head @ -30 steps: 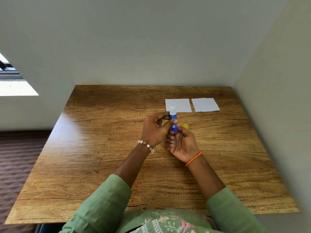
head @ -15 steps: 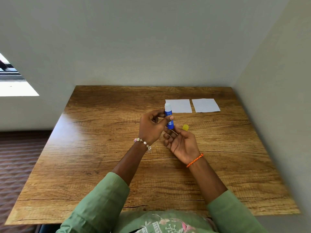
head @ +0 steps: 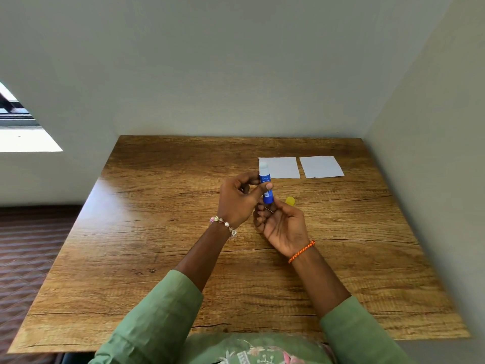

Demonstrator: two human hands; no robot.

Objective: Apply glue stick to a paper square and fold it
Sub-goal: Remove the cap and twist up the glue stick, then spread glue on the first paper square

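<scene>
A blue glue stick (head: 265,187) with its white tip bare stands upright above the table. My left hand (head: 237,198) pinches its middle between thumb and fingers. Just beneath it is my right hand (head: 282,223), palm up, with thumb and curled fingers closed at the stick's base. The yellow cap (head: 290,200) lies on the wood just right of my right hand. Two white paper squares lie flat side by side beyond my hands: the left paper square (head: 282,168) right behind the stick's tip, the right paper square (head: 321,166) apart from it.
The wooden table (head: 157,232) sits in a corner, with a wall behind it and another along its right edge. To the left the tabletop ends above a dark patterned floor (head: 31,245).
The glue stick and my left hand have shifted a little to the left and up. My right hand loosened its fingers under the base half a second ago and has curled them again.
</scene>
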